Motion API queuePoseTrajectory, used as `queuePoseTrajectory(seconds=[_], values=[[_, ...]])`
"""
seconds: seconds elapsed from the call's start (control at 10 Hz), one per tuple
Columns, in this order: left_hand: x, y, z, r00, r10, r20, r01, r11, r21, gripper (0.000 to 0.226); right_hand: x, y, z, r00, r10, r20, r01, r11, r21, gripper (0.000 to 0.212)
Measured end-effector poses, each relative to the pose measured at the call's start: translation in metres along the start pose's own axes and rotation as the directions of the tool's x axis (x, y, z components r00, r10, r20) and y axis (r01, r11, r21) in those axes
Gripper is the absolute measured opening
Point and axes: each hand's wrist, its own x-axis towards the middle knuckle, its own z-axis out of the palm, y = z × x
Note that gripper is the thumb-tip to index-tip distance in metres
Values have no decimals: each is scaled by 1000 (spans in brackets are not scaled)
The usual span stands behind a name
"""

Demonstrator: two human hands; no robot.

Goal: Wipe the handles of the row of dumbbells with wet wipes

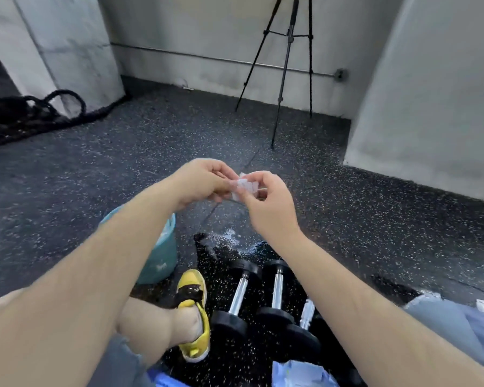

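A small folded white wet wipe (244, 185) is pinched between my left hand (200, 183) and my right hand (268, 201), held up in front of me above the floor. Below my arms, black dumbbells with chrome handles lie side by side on the dark speckled floor: one (239, 293), a second (277, 289), and a third (308, 312) partly hidden under my right forearm. Neither hand touches a dumbbell.
A teal bucket (162, 255) stands left of the dumbbells, behind my left forearm. My foot in a yellow shoe (194, 314) rests beside them. A wet patch (229, 238) shines on the floor. A tripod (287, 65) stands at the back wall, black ropes (25, 113) lie far left.
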Motion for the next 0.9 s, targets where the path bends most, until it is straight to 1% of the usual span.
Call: queuePoseTrajectory(seconds=[0.1,0.2,0.3,0.4,0.5,0.6,0.7,0.8,0.9], values=[[-6,-4,-38,1000,-13,-20,15,995,96,14,4,-8,42,1000,-25,-1,25,999,28,9],[-12,-11,-80,999,-29,-40,36,981,190,14,7,-18,87,998,-61,11,59,992,114,12],[-17,-31,-121,990,-72,-119,98,969,228,17,17,-22,134,991,-121,53,115,988,106,12],[-16,-73,-161,953,-243,-180,296,867,401,21,34,-10,187,918,0,397,63,987,-146,35],[-13,-103,-177,878,-436,-197,450,612,650,29,39,6,212,786,231,574,3,926,-377,52],[-2,-97,-172,885,-439,-153,423,625,656,21,40,17,205,813,262,519,-82,935,-344,40],[8,-81,-159,918,-363,-159,376,672,638,15,40,22,182,841,256,476,-91,936,-341,30],[16,-61,-134,953,-278,-123,294,735,612,23,48,17,136,896,231,379,-97,935,-341,23],[18,-34,-107,972,-213,-104,234,791,565,32,51,2,89,960,149,235,-70,947,-315,23]])
